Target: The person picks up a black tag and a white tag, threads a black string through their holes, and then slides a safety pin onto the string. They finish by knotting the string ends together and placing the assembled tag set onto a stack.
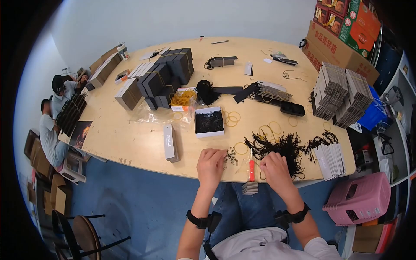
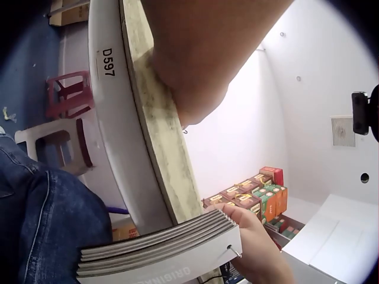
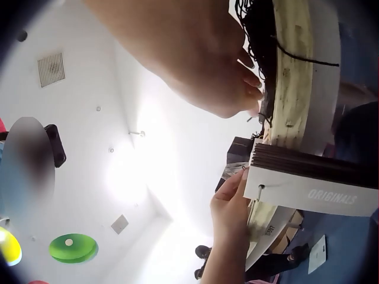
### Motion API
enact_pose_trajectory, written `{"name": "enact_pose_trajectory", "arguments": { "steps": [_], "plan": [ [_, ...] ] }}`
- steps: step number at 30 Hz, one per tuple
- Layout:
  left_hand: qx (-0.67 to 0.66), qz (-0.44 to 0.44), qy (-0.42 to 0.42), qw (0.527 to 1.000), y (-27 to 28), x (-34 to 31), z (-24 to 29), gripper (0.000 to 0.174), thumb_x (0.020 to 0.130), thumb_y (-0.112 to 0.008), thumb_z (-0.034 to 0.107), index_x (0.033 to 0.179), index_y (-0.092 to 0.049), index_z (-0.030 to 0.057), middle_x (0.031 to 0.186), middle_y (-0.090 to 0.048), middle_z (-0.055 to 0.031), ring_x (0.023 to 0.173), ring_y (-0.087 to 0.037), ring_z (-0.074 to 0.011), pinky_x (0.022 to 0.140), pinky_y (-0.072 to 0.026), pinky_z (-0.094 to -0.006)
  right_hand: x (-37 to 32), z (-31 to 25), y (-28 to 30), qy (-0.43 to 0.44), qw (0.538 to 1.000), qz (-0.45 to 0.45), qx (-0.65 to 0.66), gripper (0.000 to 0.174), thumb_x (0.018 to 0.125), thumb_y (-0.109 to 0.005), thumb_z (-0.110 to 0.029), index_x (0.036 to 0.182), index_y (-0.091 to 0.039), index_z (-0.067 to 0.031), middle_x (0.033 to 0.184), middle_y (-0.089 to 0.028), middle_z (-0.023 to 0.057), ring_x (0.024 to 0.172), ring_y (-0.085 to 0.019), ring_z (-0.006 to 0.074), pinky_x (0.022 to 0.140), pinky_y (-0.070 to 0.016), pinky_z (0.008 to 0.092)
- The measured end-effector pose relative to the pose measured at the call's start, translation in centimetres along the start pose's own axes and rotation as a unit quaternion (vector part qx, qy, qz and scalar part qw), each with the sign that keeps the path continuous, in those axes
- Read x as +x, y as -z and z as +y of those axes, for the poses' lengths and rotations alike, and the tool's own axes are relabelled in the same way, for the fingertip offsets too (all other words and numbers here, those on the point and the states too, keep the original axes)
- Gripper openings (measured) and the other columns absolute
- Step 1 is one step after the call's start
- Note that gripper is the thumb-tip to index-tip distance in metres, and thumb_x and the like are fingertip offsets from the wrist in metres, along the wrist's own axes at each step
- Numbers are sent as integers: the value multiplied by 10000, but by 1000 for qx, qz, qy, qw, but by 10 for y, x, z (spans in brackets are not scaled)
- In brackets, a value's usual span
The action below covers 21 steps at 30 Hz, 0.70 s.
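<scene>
Hands sit at the near edge of the counter (image 1: 130, 143), a pale wooden top. The left hand (image 1: 211, 164) lies knuckles up with its fingers curled, the tips just beside a scatter of small black pieces (image 1: 231, 155). Whether it grasps one I cannot tell, since the fingers hide it. The right hand (image 1: 275, 168) has its fingers curled into the near fringe of a tangle of black cords (image 1: 279, 145). The right wrist view shows the fingertips bunched on the strands at the counter's edge, so this hand is grasping cord.

Between the two hands a red-handled tool (image 1: 251, 170) lies on the counter. Just below the edge, on the person's jeans (image 1: 234, 208), rests a stack of tags (image 1: 250, 188). The wrist views show it from beneath: grey card edges, a white face printed ORIGINALS and a punched hole at one end. Whether either hand touches it is unclear.

Yellow rubber bands (image 1: 241, 148) lie loose just beyond the hands. Farther back stands a white box (image 1: 209, 122) with black contents. A pack of tags (image 1: 170, 143) lies to its left, and fanned tags (image 1: 331, 161) lie right of the cords, near the counter's corner. A pink crate (image 1: 359, 198) stands on the floor at the right.
</scene>
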<state>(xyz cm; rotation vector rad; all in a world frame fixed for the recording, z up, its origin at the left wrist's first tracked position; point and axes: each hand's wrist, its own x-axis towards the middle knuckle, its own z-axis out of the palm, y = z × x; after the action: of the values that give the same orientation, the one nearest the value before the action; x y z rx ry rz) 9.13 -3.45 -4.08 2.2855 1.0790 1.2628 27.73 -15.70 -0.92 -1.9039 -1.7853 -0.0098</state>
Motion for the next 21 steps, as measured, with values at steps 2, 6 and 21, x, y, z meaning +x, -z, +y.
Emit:
{"name": "enact_pose_trajectory", "arguments": {
  "steps": [2,6,21],
  "plan": [
    [2,29,-17,999,2,2,3,188,769,-654,-28,930,-707,54,848,-659,-81,835,-588,-256,717,-502,-336,4,-7,2,2,1000,26,11,74,836,-618,-84,841,-558,-40,833,-535,77,849,-516,272,769,-375,370],
    [-14,27,7,1000,0,0,-2,181,769,-655,-25,926,-706,50,864,-660,-94,854,-591,-266,717,-509,-333,10,-11,0,19,988,103,113,76,860,-603,-53,893,-539,-28,890,-567,77,845,-551,225,792,-405,356],
    [-314,-74,244,915,27,-45,58,89,854,-687,70,900,-689,-6,851,-700,-69,683,-626,-93,619,-510,-233,-14,-49,4,-134,786,-33,602,131,927,-555,-18,1037,-487,-42,906,-539,6,810,-516,36,669,-410,186]
  ]
}}
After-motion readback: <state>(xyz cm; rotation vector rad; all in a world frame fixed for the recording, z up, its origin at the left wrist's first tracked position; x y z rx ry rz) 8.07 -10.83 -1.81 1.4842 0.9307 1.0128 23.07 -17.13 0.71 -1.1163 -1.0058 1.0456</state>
